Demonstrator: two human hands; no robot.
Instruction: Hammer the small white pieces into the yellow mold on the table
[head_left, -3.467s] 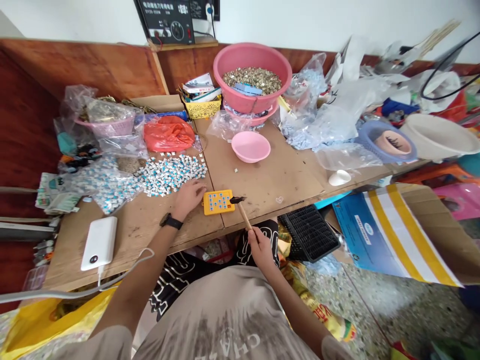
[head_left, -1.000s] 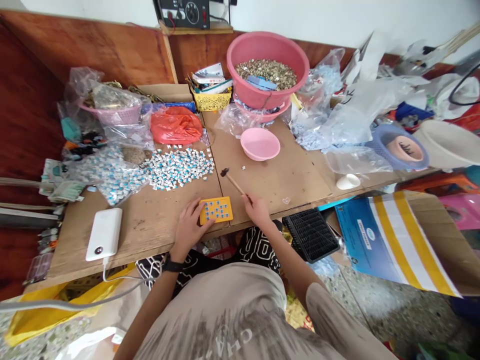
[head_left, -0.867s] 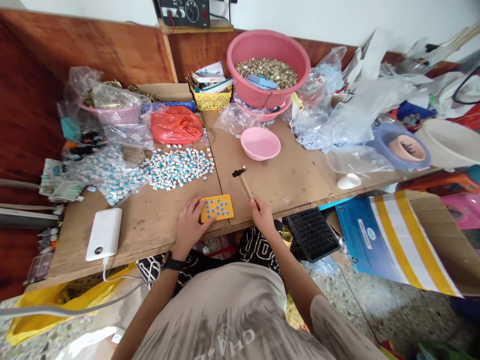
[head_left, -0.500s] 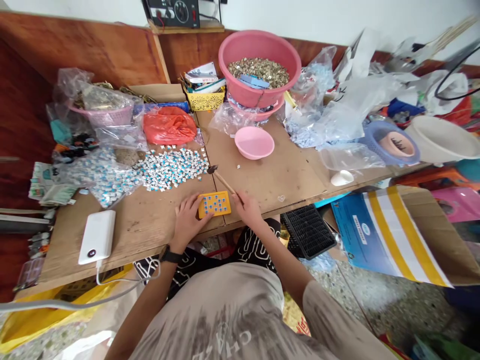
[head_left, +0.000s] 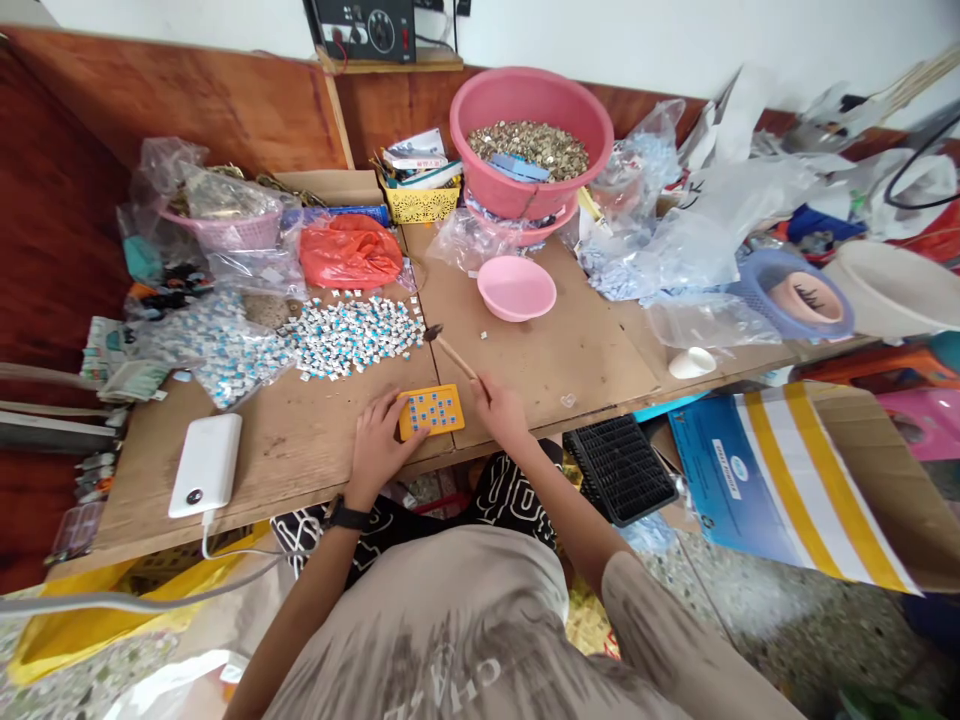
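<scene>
A small yellow tray (head_left: pixel 432 412) with several blue pieces in its slots lies at the table's front edge. My left hand (head_left: pixel 379 435) grips its left side, thumb along the near edge and fingers at the far corner. In my right hand (head_left: pixel 496 408) is a wooden-handled brush (head_left: pixel 456 355), its dark head pointing away and to the left. That head rests near a spread of small white-and-blue pieces (head_left: pixel 352 335), just beyond their right end. A pink bowl (head_left: pixel 517 288) stands on the table farther back.
A white power bank (head_left: pixel 206 465) with a cable lies at left. Behind are a red plastic bag (head_left: pixel 350 250), a yellow basket (head_left: pixel 422 204) and a large pink basin (head_left: pixel 532 195) of metal pieces. A white cup (head_left: pixel 691 363) lies at right, above an open carton (head_left: pixel 750 480).
The whole view has shifted slightly, moving the scene a little to the right. Both hands keep their holds on the tray and the brush, with hardly any movement.
</scene>
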